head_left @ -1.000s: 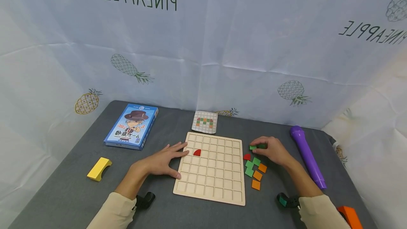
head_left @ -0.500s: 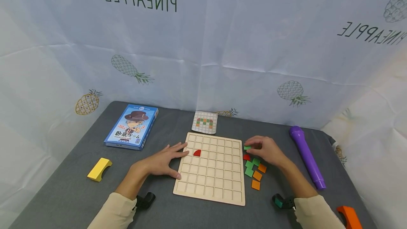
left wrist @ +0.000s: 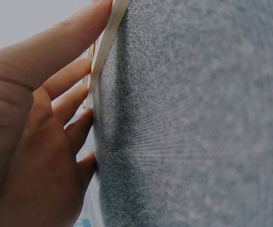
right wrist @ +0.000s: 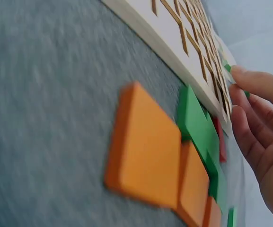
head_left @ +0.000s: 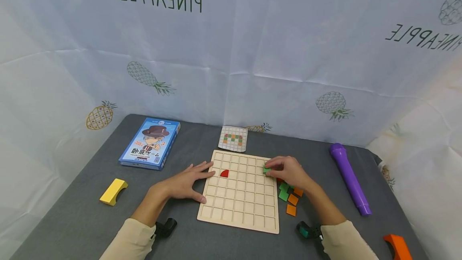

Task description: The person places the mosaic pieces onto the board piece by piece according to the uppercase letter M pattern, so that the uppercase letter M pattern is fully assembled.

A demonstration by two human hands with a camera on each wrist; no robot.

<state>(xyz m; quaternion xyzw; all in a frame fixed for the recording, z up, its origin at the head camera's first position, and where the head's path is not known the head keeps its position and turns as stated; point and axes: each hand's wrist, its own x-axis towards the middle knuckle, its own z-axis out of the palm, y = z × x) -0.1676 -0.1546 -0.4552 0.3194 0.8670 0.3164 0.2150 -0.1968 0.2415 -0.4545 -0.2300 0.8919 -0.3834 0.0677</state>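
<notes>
A pale wooden grid board (head_left: pixel 236 204) lies on the dark table. My left hand (head_left: pixel 184 183) is spread at its left side, fingertips on the board's edge and thumb lower down the same edge; in the left wrist view the thumb touches the board's side (left wrist: pixel 109 40). One red quarter-round tile (head_left: pixel 224 173) sits in a cell near the upper left. Over the board's right columns, my right hand (head_left: pixel 290 171) pinches a green square tile (head_left: pixel 266 169) between thumb and fingers. Beside the board's right edge lie several green tiles (head_left: pixel 283 195) and orange tiles (right wrist: pixel 148 151); a red tile (right wrist: pixel 219 137) is partly hidden.
Behind the board lies a pattern card (head_left: pixel 232 139) with a coloured grid. A blue game box (head_left: pixel 149 143) and a yellow arch block (head_left: pixel 113 191) stand to the left. On the right are a purple toy microphone (head_left: pixel 350 179) and an orange arch block (head_left: pixel 398 247).
My right hand has carried the green tile leftward, from the table right of the board to over the board's right columns. The left hand has stayed in place.
</notes>
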